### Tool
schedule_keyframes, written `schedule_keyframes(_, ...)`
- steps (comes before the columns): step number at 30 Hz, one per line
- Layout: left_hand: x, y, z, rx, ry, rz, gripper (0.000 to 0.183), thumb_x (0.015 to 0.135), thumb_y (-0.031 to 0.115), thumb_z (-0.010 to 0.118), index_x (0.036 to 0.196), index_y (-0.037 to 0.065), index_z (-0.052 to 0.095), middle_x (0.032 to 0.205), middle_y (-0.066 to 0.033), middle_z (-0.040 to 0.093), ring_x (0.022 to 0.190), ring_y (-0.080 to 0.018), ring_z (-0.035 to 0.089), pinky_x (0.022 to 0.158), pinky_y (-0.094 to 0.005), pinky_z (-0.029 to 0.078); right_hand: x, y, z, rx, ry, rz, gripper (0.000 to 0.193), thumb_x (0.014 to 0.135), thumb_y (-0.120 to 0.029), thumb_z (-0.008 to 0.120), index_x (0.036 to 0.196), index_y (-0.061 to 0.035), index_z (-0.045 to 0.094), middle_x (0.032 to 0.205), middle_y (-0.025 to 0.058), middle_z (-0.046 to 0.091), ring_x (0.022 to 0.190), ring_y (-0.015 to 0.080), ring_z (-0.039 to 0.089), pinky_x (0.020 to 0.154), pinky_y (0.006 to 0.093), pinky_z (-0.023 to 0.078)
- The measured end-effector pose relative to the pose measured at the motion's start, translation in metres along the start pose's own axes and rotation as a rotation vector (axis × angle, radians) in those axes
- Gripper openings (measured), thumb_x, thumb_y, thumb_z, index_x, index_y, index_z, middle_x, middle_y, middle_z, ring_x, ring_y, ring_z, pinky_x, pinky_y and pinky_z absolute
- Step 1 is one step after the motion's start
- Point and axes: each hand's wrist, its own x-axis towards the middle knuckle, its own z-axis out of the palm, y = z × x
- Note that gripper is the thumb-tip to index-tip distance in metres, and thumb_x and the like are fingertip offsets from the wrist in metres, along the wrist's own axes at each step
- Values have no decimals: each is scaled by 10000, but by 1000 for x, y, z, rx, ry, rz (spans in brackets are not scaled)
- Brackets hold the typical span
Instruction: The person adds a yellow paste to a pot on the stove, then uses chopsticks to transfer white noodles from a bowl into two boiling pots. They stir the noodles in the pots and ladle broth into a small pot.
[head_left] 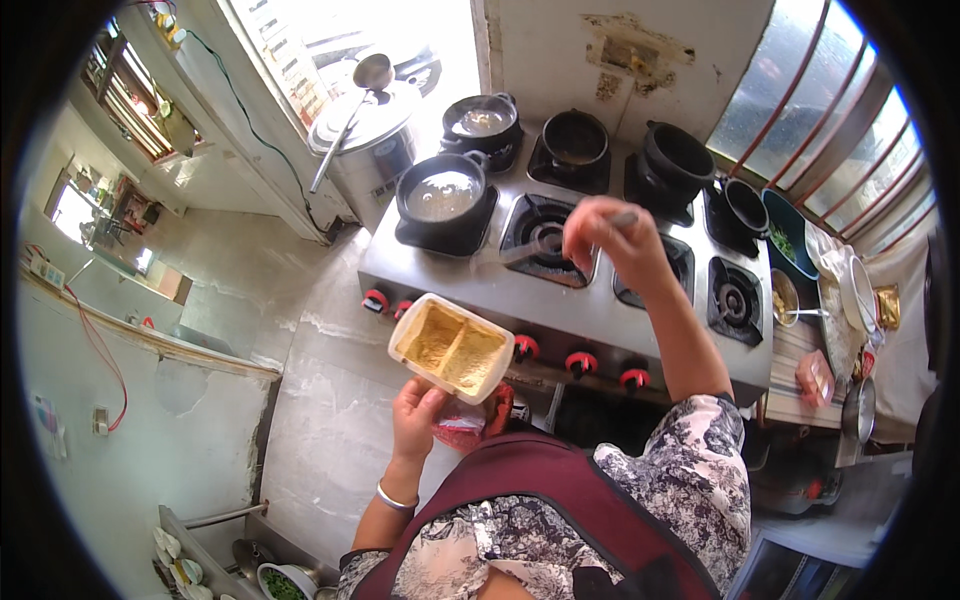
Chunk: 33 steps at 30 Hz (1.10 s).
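- I had the left hand point(415, 405) clamped on the near edge of a white tub point(456, 347), just off the front of the stove point(590, 310) and clear of the pots.
- My right hand point(610, 245) had its grip closed round the handle of a long spoon point(520, 254), stretched leftward above a bare burner.
- I judged the step to be a spooning one, with powder going between the tub and the stove; blur kept me from telling whether the spoon carried any.
- The next move, as I read it, called for a level tub and a steady wrist, with the spoon kept apart from the pot rims.
- The tub had two compartments: deeper yellow powder on the left, paler powder on the right.
- The front left pot point(440, 226) held cloudy, bubbly liquid; the pot behind it point(480, 140) held liquid too.
- I could not make out what was in the two dark pots farther right along the back row.
- Beyond the stove's right end, a teal basin point(800, 262) held greens, and a metal bowl point(793, 312) beside it held yellowish food with a spoon.
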Motion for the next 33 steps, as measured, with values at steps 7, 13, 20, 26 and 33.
schedule_keyframes(7, -93, -17, 9, 36, -150, -77, 236, 870, 126, 571, 1053, -22, 557, 931, -61, 632, 823, -116, 598, 734, -253, 485, -125, -13, 77, -127, -157, 465, 225, 923, -182, 536, 780, -21, 603, 644, 2, 588, 530, 39, 499, 473, 177, 397)
schedule_keyframes(13, -155, -28, 21, 42, -218, -99, 221, 864, 117, 573, 1037, -20, 567, 949, -62, 629, 830, -124, 592, 762, -255, 474, -200, -24, 94, 1, -67, 653, 299, 923, -279, 535, 752, -42, 602, 600, 8, 566, 465, 61, 460, 434, 204, 369)
schedule_keyframes(20, -174, -48, 64, 96, -300, -101, 235, 835, 110, 551, 1014, -39, 580, 936, -70, 632, 854, -138, 588, 798, -265, 462, -287, -59, 65, 127, 27, 576, 278, 921, -237, 534, 1090, -18, 566, 758, 21, 606, 587, 53, 510, 505, 190, 411)
schedule_keyframes(26, -178, -70, 131, 25, -442, -254, 275, 842, 104, 556, 1077, -38, 564, 1012, -82, 627, 940, -154, 574, 861, -289, 435, -379, -74, 0, 143, 341, 530, 318, 951, -302, 475, 1089, -26, 549, 750, 29, 620, 578, 33, 527, 478, 161, 410)
schedule_keyframes(33, -186, -133, 297, 111, -651, -318, 256, 816, 148, 596, 1008, -21, 600, 876, -33, 634, 734, -74, 534, 677, -204, 407, -518, -77, -115, 51, 539, 696, 237, 934, -198, 502, 1093, -34, 565, 758, 4, 610, 566, 39, 518, 481, 159, 392)
